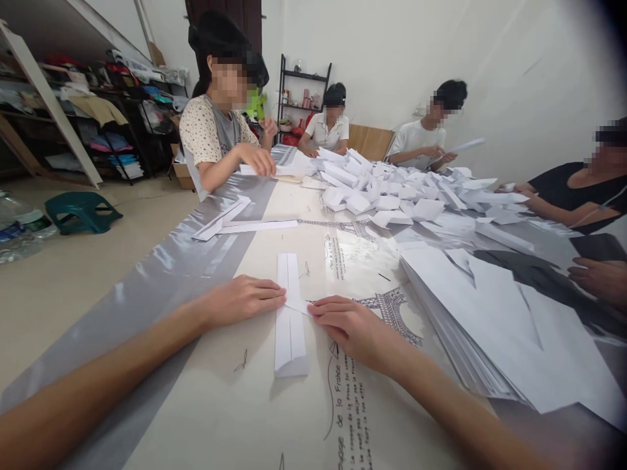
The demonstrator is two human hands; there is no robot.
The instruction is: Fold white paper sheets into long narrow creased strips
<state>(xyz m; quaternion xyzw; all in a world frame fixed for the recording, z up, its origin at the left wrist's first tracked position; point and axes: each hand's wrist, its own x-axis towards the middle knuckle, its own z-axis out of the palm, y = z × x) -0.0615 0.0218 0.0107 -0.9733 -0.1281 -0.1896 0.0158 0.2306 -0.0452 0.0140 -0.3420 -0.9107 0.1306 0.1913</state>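
A long white paper strip point(291, 346) lies lengthwise in front of me, folded along its middle so that a seam shows. A slanted fold crosses it between my hands. My left hand point(245, 301) is closed at the strip's left edge, fingers together and tips on the paper. On the other side, my right hand point(350, 323) pinches the end of the slanted fold between thumb and fingers. Farther up the table lie two folded paper strips point(223, 220), one bent at an angle. The undersides of my fingertips are hidden.
A stack of white sheets point(509, 333) stands at right, near my right forearm. Beyond it spreads a heap of folded white papers point(392, 186). Several people sit around the table, whose printed tablecloth point(220, 398) shows towers and writing. A green stool point(82, 210) is on the floor at left.
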